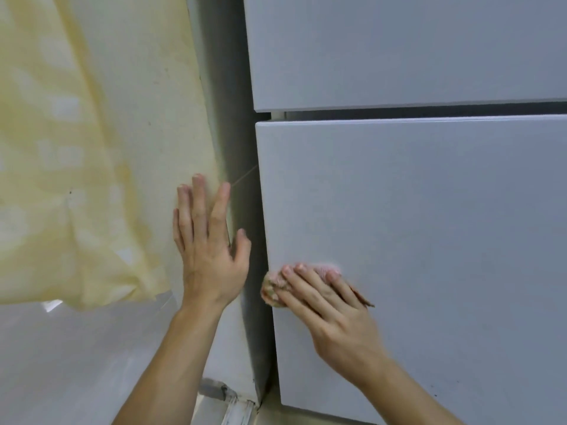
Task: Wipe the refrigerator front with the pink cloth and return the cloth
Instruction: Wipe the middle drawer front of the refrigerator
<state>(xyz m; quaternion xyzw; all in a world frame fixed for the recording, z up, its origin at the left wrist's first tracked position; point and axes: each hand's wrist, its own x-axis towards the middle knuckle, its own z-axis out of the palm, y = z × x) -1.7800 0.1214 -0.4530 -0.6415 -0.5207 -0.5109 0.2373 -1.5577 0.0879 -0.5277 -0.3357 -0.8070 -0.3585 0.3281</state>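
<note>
Leftmost, a pale yellow patterned curtain [61,148] hangs by the wall. Beside it the left hand [211,256] lies flat, fingers straight and spread, apparently against the wall. Further right, the right hand [331,305] presses a fluffy pink cloth [274,282] with extended fingers onto the grey refrigerator's lower door [429,240] — near its left edge.

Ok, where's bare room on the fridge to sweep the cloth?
The lower door is bare right of and above the right hand, up to the upper door. Crowded at its left edge: pink cloth under that hand, left hand just beyond.
</note>
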